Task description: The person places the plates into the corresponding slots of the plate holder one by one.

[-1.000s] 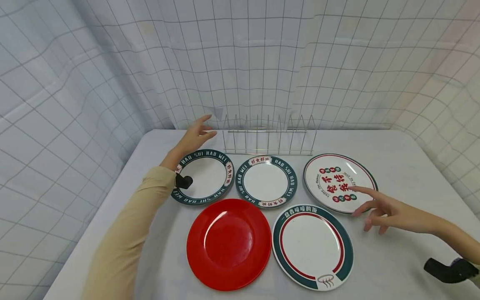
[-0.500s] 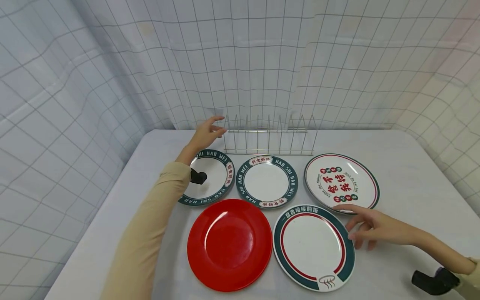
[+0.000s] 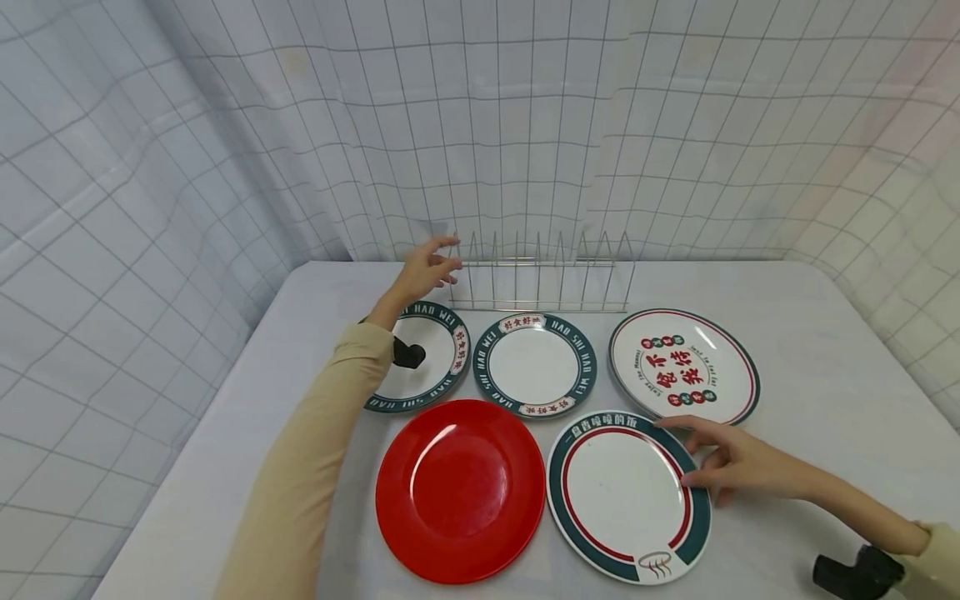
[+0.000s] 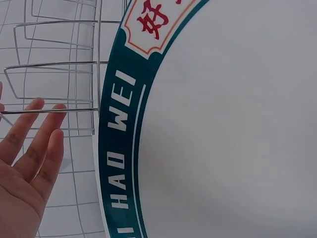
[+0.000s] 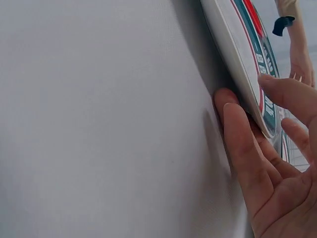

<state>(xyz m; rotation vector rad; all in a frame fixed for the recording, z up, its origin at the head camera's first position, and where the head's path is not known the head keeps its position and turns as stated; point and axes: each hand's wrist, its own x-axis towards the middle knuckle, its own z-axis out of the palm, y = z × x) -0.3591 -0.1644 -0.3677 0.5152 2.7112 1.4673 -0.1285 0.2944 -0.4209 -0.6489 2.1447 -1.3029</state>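
At the rack's left end is my left hand [image 3: 427, 271], fingers loosely extended. In the left wrist view its fingertips [image 4: 59, 108] lie behind the end wire of the wire plate rack [image 4: 59, 63]. My right hand [image 3: 738, 462] grips the right edge of a white plate with a green rim and red ring [image 3: 622, 492]. The right wrist view shows the thumb over that plate's rim [image 5: 242, 69] and other fingers under its edge. A red plate [image 3: 461, 492] lies beside it. My left wrist passes over a green-rimmed white plate [image 3: 431, 375].
Another green-rimmed plate [image 3: 532, 367] lies at mid-table, in front of the rack. To its right is a white plate with red lettering [image 3: 682, 367], close behind my right hand. Grid-patterned curtains [image 3: 525, 125] enclose the white table [image 3: 817, 350] at the back and sides.
My left hand has moved right to the rack's end. My right hand has moved left and nearer, from the red-lettered plate to the red-ringed plate's edge, and taken hold there.
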